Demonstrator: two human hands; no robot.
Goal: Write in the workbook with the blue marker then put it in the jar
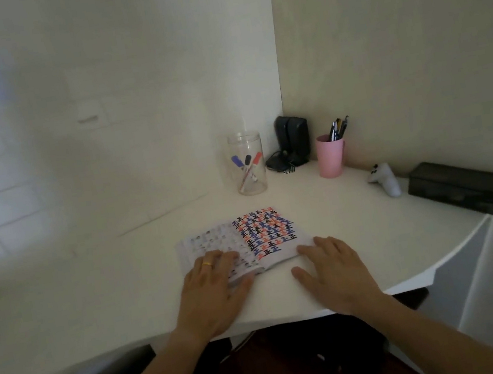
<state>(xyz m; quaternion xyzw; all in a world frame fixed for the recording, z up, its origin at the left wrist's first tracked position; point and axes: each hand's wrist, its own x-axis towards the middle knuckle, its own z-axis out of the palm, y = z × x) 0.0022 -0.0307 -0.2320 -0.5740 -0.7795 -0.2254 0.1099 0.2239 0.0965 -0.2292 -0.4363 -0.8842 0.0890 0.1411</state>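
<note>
An open workbook (262, 233) lies on the white desk (93, 294); its right page is filled with rows of blue, red and black marks. My left hand (213, 290) rests flat on the lower left page, fingers spread, holding nothing. My right hand (333, 267) lies flat on the desk, its fingertips touching the workbook's lower right corner, also empty. Behind the workbook stands a clear jar (248, 163) holding three markers, among them the blue marker (238, 161), with a black-capped and a red-capped one beside it.
A pink cup (330, 156) of pens stands right of the jar. Black speakers (291, 143) fill the wall corner. A white controller (384, 180) and a dark case (464, 191) lie along the right wall. The desk's front edge curves just under my wrists.
</note>
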